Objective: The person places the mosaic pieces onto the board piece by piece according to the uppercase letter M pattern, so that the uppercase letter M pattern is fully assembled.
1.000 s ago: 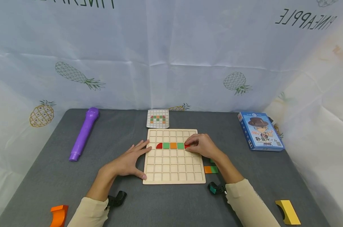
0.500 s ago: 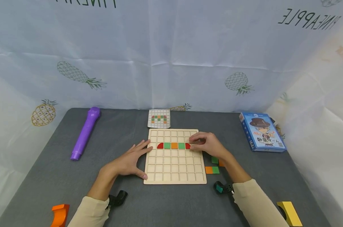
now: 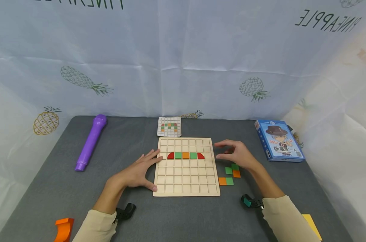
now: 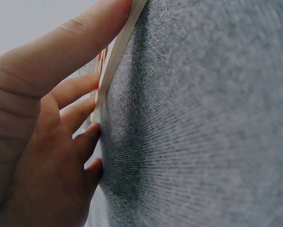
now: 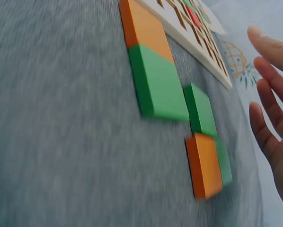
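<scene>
A pale wooden grid board [image 3: 186, 179] lies on the dark table. One row holds a red rounded tile [image 3: 170, 155], a green tile [image 3: 178, 155], an orange tile [image 3: 186, 155], another green tile [image 3: 193, 155] and a red rounded tile [image 3: 201, 156]. My left hand [image 3: 137, 173] rests spread at the board's left edge, thumb [image 4: 94, 23] on the near corner. Just off the right edge, my right hand [image 3: 235, 154] hovers with nothing between thumb and fingers. Below it lie loose green and orange square tiles, among them a green tile [image 5: 167, 90] and an orange tile [image 5: 205, 165].
A small pattern card [image 3: 169, 126] lies behind the board. At left is a purple microphone-shaped object [image 3: 90, 143]; at right, a blue game box [image 3: 279, 140]. An orange curved block [image 3: 64, 229] and a yellow block [image 3: 312, 226] lie near the front. A pineapple-print cloth [image 3: 170, 60] hangs behind.
My right hand has let go of the right red tile, leaving it in the row, and moved right off the board. The loose tiles have come into view. The left hand has stayed put.
</scene>
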{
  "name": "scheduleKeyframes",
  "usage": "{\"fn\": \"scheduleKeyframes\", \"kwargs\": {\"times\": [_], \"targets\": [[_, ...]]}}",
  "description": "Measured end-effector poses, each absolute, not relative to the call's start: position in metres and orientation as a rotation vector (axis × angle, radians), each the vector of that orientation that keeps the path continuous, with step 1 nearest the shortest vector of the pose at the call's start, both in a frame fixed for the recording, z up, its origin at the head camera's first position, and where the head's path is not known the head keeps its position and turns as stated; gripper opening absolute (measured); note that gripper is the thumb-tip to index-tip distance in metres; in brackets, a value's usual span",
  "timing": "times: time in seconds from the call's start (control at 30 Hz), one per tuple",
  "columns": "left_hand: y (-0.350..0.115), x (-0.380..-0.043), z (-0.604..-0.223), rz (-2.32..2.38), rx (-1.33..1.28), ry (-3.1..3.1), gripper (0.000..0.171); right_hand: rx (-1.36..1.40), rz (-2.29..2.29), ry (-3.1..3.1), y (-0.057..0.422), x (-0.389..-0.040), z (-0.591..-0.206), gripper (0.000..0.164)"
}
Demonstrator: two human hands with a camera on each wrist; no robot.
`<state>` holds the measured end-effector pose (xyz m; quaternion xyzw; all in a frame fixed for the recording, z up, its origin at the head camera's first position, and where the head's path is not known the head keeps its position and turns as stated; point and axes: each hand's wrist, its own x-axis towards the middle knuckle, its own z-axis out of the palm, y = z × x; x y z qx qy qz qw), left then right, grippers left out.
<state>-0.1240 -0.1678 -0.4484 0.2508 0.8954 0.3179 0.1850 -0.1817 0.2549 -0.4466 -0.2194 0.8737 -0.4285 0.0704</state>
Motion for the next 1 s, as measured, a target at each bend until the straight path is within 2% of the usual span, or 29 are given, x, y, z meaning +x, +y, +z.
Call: {"fn": "scheduleKeyframes", "kwargs": {"times": [0.47, 1.0], "targets": [[-0.169, -0.124, -0.45, 0.88, 0.707, 2.526, 0.113, -0.629, -1.207, 2.693, 0.298, -0.16, -0.437, 0.05], [-0.168, -0.125, -0.449, 0.875, 0.701, 2.518, 0.114, -0.587, -1.056, 2.761, 0.32, -0.138, -0.457, 0.047]]}}
